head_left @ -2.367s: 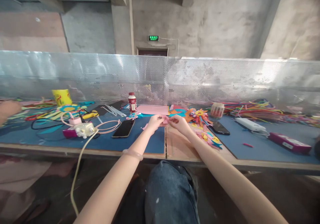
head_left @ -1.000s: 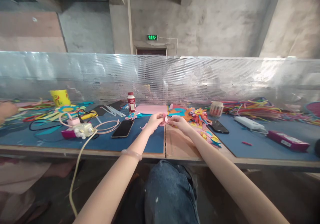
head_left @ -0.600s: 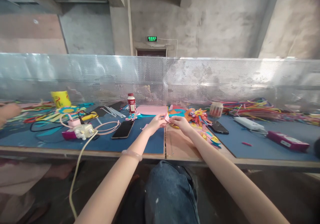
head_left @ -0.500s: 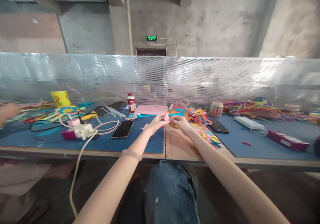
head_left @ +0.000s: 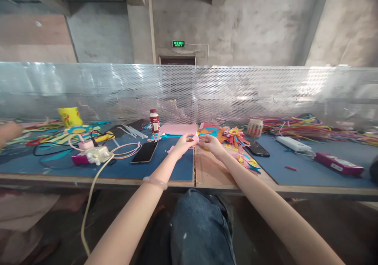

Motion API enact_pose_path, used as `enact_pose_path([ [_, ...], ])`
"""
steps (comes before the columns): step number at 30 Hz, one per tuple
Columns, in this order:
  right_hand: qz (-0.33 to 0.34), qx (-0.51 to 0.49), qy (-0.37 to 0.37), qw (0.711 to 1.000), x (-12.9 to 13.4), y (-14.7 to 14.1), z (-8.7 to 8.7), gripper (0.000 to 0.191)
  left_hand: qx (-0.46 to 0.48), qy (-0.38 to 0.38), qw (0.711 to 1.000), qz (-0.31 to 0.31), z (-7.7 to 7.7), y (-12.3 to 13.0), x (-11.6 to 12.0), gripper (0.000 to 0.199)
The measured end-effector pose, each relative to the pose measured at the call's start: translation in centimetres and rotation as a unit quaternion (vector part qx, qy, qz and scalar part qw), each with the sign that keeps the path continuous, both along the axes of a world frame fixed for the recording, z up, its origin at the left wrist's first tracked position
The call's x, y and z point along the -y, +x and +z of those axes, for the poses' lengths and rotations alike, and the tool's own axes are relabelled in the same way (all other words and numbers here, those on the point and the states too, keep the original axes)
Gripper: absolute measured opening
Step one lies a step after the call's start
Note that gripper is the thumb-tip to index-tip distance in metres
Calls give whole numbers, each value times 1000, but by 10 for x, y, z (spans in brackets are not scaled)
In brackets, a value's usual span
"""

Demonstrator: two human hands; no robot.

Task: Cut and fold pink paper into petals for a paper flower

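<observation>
A small piece of pink paper (head_left: 195, 137) is pinched between my two hands above the table, near the seam between the blue mat and the bare board. My left hand (head_left: 185, 145) closes on its left side, with a bracelet on that wrist. From the right, the fingertips of my right hand (head_left: 211, 143) are pressed together at its edge. More pink paper pieces (head_left: 171, 149) lie left of my left wrist. To the right of my right hand sits an orange paper flower (head_left: 234, 136), with a yellow, pink and blue paper flower (head_left: 249, 163) in front of it.
A phone (head_left: 144, 152), a red bottle (head_left: 154, 121) and a plug with cables (head_left: 97, 155) stand or lie left. Another phone (head_left: 258, 148), a jar (head_left: 255, 128), a power strip (head_left: 295, 145) and a purple box (head_left: 339, 164) are right. Another person's hand (head_left: 10, 133) shows far left.
The pink paper now shows a little more upright between my fingers. My hands have stayed in nearly the same place, and the view has shifted slightly.
</observation>
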State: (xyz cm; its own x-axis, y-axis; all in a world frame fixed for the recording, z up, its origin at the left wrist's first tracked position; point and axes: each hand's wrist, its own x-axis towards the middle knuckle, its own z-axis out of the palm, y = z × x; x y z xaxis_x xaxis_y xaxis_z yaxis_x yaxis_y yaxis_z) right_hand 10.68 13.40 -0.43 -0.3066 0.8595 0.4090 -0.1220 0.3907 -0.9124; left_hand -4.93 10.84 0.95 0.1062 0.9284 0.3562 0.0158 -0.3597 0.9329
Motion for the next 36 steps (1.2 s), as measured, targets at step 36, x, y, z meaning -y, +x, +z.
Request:
enact_pose_path([
  [36, -20, 47, 40, 998, 1, 5, 3, 27, 102, -102, 976, -164, 2, 0, 2, 23],
])
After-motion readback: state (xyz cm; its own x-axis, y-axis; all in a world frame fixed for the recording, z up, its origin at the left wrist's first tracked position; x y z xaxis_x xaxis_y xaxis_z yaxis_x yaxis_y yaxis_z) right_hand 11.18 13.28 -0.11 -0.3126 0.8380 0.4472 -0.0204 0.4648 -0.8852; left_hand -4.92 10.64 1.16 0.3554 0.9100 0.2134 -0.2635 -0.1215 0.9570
